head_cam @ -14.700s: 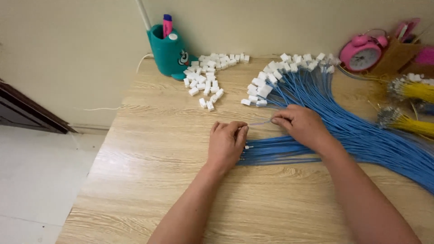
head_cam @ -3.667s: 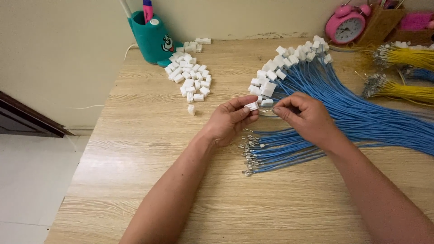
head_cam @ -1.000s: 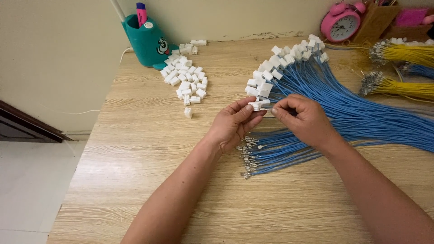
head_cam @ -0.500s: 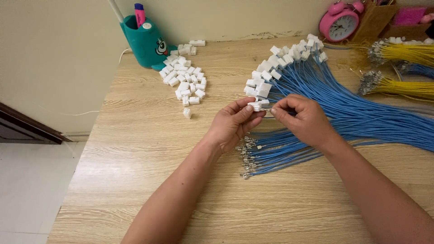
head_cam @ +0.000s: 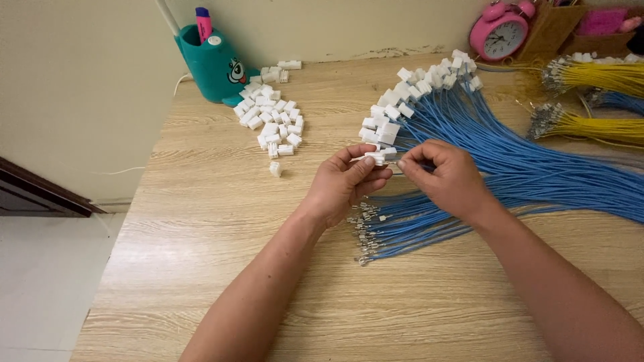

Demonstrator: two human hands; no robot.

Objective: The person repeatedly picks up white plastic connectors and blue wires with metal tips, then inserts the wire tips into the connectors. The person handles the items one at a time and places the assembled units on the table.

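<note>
- Nearest the camera, the person's two bare forearms reached up over the pale wood-grain surface (head_cam: 201, 221), and the hands met above the middle of it.
- Just beyond the wrists lay a loose bundle of thin blue wires with bare metal crimp ends (head_cam: 376, 231), the ends pointing left and toward the person, the long run of the wires heading off to the right.
- The left hand (head_cam: 345, 184) was closed, thumb and fingertips pinched on a small white plastic connector housing (head_cam: 379, 158), held above the surface between the two hands.
- The right hand (head_cam: 446, 177) was closed too, its fingertips pinched on what looked like a single blue wire right at the housing; the wire itself was too fine to trace.
- Compared with half a second and a second before, the hands and housing had hardly shifted; judged from that, the fitting of wire to housing was still under way.
- The housing's long axis lay roughly left to right, its open end seemingly facing the right hand.
- Farther back, blue wires already capped with white housings (head_cam: 416, 94) fanned out toward the right.
- To the left sat a heap of loose white housings (head_cam: 272, 121).
- Farthest off stood a teal pen cup (head_cam: 211, 64), a pink alarm clock (head_cam: 502, 30) and bundles of yellow wires (head_cam: 597, 77).
</note>
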